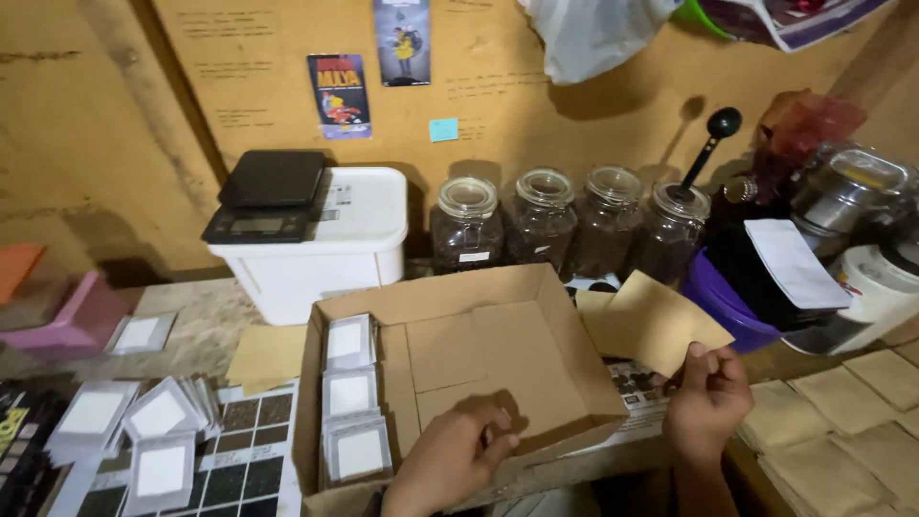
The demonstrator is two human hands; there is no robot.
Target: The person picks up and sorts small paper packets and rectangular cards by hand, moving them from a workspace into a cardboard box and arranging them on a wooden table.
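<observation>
Matt brown paper pouch (pixel 654 321) pinched by right hand (pixel 709 402); dull corrugated cardboard box (pixel 450 359) under left hand (pixel 450 460); glossy glass jars (pixel 546 220) beyond.

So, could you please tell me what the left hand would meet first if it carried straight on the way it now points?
Probably the bare floor of the open cardboard box: the left hand points up and right over the near wall, fingers curled inside. Depth is unclear.

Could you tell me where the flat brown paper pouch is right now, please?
In the head view, the flat brown paper pouch is pinched in the right hand, just right of the open cardboard box.
</observation>
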